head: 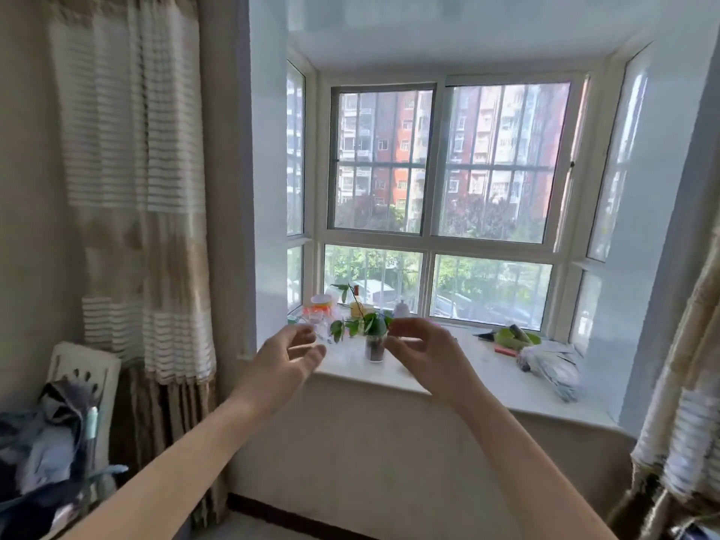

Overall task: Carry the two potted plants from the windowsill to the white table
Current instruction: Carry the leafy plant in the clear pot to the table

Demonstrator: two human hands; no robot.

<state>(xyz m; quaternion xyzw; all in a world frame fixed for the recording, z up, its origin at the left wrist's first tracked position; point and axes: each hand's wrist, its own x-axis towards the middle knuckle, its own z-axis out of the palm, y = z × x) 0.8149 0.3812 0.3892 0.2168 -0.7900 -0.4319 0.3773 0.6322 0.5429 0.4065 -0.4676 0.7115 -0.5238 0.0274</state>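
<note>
**Q:** Plants first: where are they, measured from the fingers?

**R:** One small glass pot (376, 348) with dark soil and green leaves stands on the windowsill (448, 374), in the gap between the two sets of fingers, nearer the right hand's. A second plant (348, 291), a thin stem with a few leaves, rises beyond the fingertips, close to the glass; I cannot make out its pot.

**Q:** And the hands?

**R:** Both are spread and curled, holding nothing. The left hand (290, 354) hangs just left of the pot, palm turned inward; the right hand (422, 350) is just beside it on the other side, thumb and fingers (401, 325) hooked near the leaves. I cannot tell whether any fingertip touches them. That cupped, facing pose suits closing around a narrow glass from both sides, I'd judge.

**Q:** What's unclear?

**R:** Clutter behind the fingers, an orange-lidded jar (322, 304) and a small white bottle (402, 308), is blurred. Something green (516, 336) lies far to the right of the right fingers. No white counter shows anywhere, so the destination is out of view.
</note>
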